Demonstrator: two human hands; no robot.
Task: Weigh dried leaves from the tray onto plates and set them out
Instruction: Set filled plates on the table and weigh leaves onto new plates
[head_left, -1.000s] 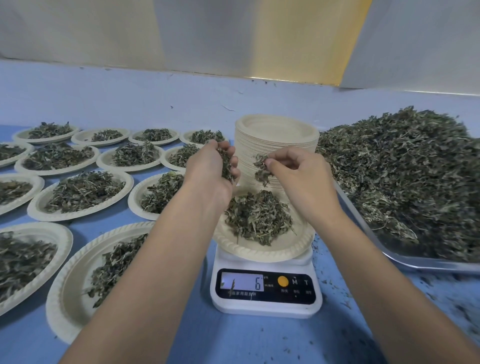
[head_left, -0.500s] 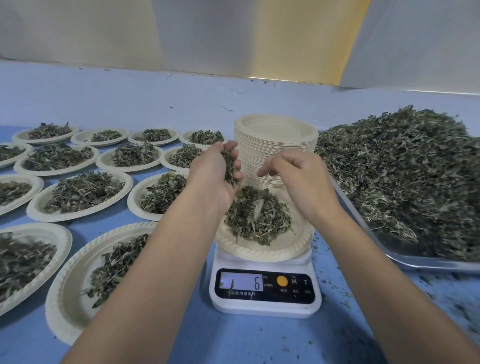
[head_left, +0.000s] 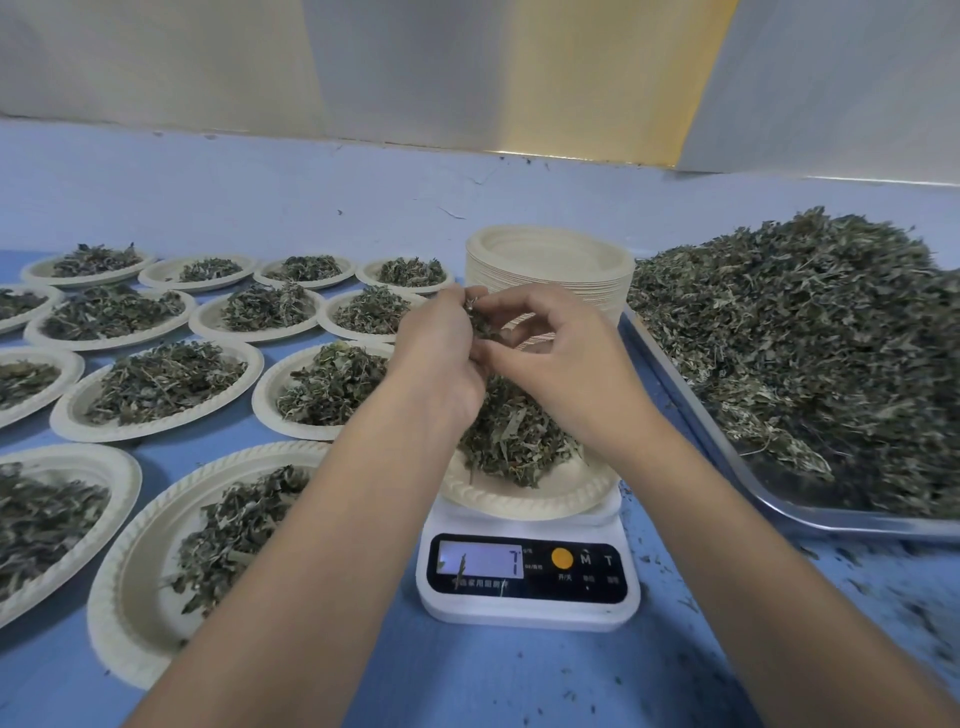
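The left hand (head_left: 441, 364) grips a clump of leaves (head_left: 480, 326) and the right hand (head_left: 563, 358) pinches at it, both straight above the plate (head_left: 519, 503) on the scale (head_left: 524, 608), tray (head_left: 769, 496) to the right.

A blue table (head_left: 493, 686) is covered on the left by rows of paper plates (head_left: 156, 432) heaped with dried leaves (head_left: 161, 382), set close together. A white digital scale (head_left: 527, 613) is placed near the front middle, with a stack of empty plates (head_left: 550, 254) just behind it. A metal tray (head_left: 779, 506) is set at the right, and leaf crumbs (head_left: 852, 556) are scattered beside it.
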